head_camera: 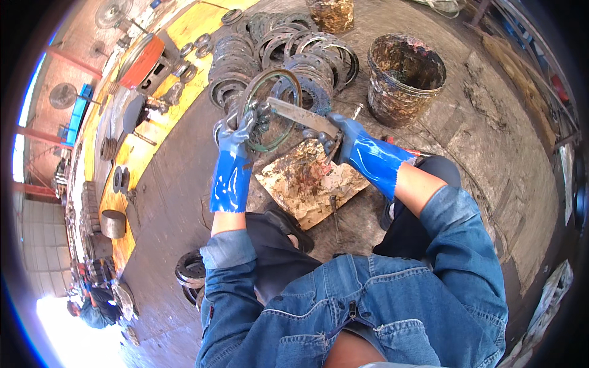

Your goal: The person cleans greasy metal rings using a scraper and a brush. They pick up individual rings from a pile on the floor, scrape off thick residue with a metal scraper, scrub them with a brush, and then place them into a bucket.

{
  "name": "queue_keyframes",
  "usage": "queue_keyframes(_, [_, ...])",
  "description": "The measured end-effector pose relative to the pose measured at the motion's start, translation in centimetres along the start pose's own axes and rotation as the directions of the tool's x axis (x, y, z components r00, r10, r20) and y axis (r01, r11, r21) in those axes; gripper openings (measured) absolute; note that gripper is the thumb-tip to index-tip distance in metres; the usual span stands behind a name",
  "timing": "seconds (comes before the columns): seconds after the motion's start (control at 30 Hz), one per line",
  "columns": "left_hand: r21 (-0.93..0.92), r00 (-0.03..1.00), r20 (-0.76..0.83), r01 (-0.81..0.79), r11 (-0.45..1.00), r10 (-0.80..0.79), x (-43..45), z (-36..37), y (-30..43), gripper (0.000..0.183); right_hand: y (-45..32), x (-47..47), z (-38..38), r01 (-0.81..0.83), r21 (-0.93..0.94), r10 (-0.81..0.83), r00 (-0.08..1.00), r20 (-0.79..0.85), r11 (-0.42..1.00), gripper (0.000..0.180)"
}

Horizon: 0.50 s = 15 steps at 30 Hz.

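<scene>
My left hand [237, 133], in a blue rubber glove dark with grease, grips a metal ring [272, 72] by its left side and holds it tilted above the floor. In my right hand [343, 135], gloved alike, is a flat metal blade [301, 114], probably a scraper. Its far end lies across the ring's opening, close to my left fingers; whether it touches the ring cannot be told. Below both hands a grease-stained sheet [313, 179], perhaps cardboard, lies between my feet. A thin metal tool [334, 211] rests at its near edge.
Greasy metal rings [234, 60] stand in rows beyond my hands. A grimy bucket [382, 96] is at the right, another bucket [331, 16] farther off. More rings [189, 271] lie by my left elbow. A red-handled tool [409, 152] is near my right knee. A person [99, 308] is far left.
</scene>
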<state>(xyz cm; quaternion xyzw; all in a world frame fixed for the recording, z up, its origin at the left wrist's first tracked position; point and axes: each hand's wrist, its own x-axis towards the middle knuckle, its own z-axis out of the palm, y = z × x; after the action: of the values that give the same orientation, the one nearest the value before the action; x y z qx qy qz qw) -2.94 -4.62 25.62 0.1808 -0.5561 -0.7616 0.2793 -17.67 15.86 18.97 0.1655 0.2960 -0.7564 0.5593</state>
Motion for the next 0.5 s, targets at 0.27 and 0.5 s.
queue_keyframes(0.27, [0.252, 0.997, 0.055, 0.036, 0.967, -0.051, -2.0, -0.4, -2.1, 0.029, -2.6, -3.1, 2.7, 0.25, 0.0, -0.249, 0.965, 0.086, 0.968, 0.032])
queue_keyframes(0.5, [0.398, 0.953, 0.109, 0.219, 0.891, -0.284, -2.5, -3.0, -4.2, 0.032, -2.8, -3.2, 1.3, 0.15, -0.055, -0.137, 0.971, 0.198, 0.987, 0.03])
